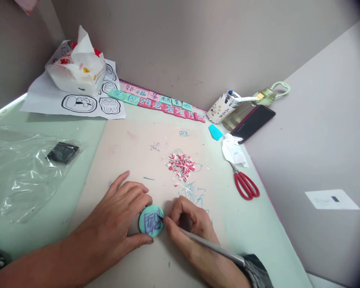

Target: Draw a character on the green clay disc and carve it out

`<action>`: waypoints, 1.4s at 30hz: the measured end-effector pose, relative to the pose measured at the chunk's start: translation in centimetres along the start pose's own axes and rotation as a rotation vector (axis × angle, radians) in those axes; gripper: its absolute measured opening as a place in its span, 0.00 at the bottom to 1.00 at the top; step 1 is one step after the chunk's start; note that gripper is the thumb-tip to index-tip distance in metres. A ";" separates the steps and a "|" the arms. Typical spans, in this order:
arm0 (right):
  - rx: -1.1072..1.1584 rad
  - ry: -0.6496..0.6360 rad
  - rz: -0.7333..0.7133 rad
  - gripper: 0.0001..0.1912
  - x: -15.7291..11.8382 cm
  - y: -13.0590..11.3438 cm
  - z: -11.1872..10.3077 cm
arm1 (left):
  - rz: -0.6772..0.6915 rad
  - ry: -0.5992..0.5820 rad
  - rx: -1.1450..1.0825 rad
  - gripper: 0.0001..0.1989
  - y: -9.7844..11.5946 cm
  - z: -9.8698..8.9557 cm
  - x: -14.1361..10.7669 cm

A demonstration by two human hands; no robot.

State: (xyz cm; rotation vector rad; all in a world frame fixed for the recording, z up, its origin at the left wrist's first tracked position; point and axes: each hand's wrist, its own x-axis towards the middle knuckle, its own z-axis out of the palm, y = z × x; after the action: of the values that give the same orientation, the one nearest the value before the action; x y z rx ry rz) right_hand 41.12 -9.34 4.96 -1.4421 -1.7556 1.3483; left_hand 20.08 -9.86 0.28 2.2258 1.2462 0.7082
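Observation:
A round teal disc (149,228), like carving rubber, lies on the brown work sheet, purple character-like marks drawn on its face. My left hand (124,212) grips its rim, thumb below and fingers above. In my right hand (192,224) is a slim silver-handled carving knife (210,246), held like a pen. Its dark pointed tip touches the disc's face near the right edge. Just beyond my right hand is a pile of red and white shavings (182,166). My left palm hides the disc's left edge in part.
Carved character tiles (171,105) line the back edge. Tissues (78,74) stand on a printed sheet (42,98) at back left. A plastic bag (21,176) holds a black block (63,153). Red-handled scissors (246,186), a crumpled tissue (233,149), phone (253,122) and patterned cup (223,107) are right.

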 end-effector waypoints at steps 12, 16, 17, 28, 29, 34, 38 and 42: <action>-0.221 -0.109 -0.156 0.12 0.0 -0.3 -0.7 | 0.020 -0.006 0.046 0.16 0.2 0.0 0.2; -0.246 -0.120 -0.170 0.14 0.1 -0.6 -0.8 | 0.033 -0.022 0.064 0.15 0.2 -0.1 0.2; -0.251 -0.123 -0.172 0.14 0.2 -0.6 -0.8 | 0.032 -0.023 0.065 0.15 0.2 -0.1 0.2; -0.253 -0.132 -0.163 0.14 0.0 -0.6 -0.8 | 0.050 0.020 0.055 0.13 0.3 0.0 0.1; -0.252 -0.137 -0.160 0.14 0.0 -0.6 -0.8 | 0.052 0.021 0.051 0.14 0.3 0.0 0.1; -0.249 -0.142 -0.144 0.13 0.0 -0.6 -0.9 | 0.042 0.022 0.043 0.15 0.2 0.0 0.0; -0.233 -0.139 -0.132 0.13 0.0 -0.7 -0.9 | 0.045 0.030 0.030 0.15 0.3 0.0 0.0; -0.214 -0.131 -0.122 0.13 0.0 -0.8 -0.8 | 0.025 0.013 0.034 0.15 0.3 0.0 0.0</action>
State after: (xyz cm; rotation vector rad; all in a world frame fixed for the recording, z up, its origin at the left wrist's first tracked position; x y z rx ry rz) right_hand 41.44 -9.05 6.00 -1.3555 -2.0911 1.2479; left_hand 20.25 -9.97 0.51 2.2715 1.2471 0.7178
